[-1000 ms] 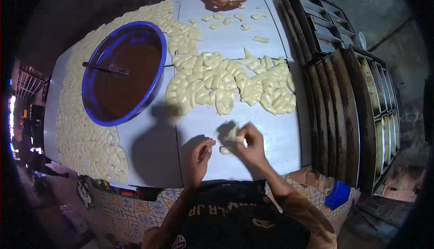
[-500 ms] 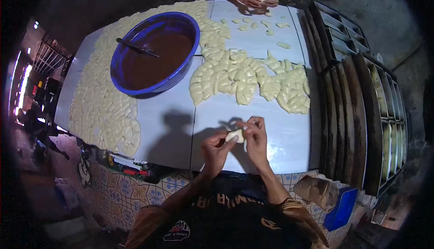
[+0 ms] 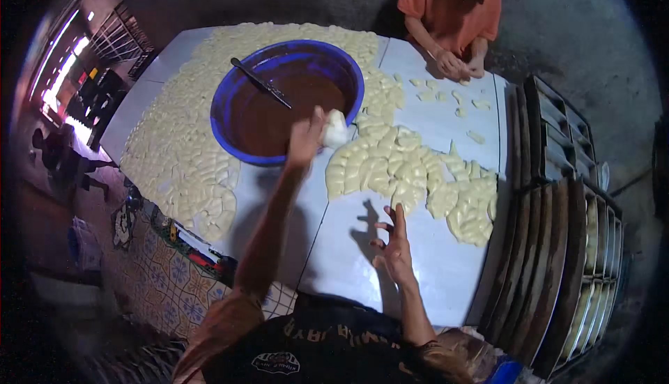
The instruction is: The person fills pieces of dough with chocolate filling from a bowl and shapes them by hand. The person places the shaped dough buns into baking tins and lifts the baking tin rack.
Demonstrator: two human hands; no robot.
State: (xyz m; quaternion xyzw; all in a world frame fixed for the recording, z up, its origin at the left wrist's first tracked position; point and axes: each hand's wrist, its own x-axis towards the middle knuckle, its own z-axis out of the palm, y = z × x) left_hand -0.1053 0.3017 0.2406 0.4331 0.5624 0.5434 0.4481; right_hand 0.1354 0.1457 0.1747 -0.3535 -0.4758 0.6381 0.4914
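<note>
My left hand (image 3: 304,138) is raised over the right side of the blue basin (image 3: 230,143), its fingers on a pale dough piece (image 3: 335,127), both blurred by motion. The basin holds brown liquid and a dark long-handled utensil (image 3: 259,82). My right hand (image 3: 394,248) is open above the white tiled table (image 3: 334,265), fingers spread and holding nothing. Just beyond it lies a mass of shaped dough pieces (image 3: 376,168); more dough (image 3: 174,161) covers the table around the basin's left and back.
A co-worker (image 3: 449,14) in orange stands at the far right corner, hands (image 3: 458,67) together over small dough bits (image 3: 477,104). Stacked metal trays (image 3: 571,258) with compartments line the table's right edge. Dark clutter and a bright opening (image 3: 66,81) are at the far left.
My left hand has moved forward and left to the basin with the dough piece. My right hand has let go of it and spread its fingers. The view has swung.
</note>
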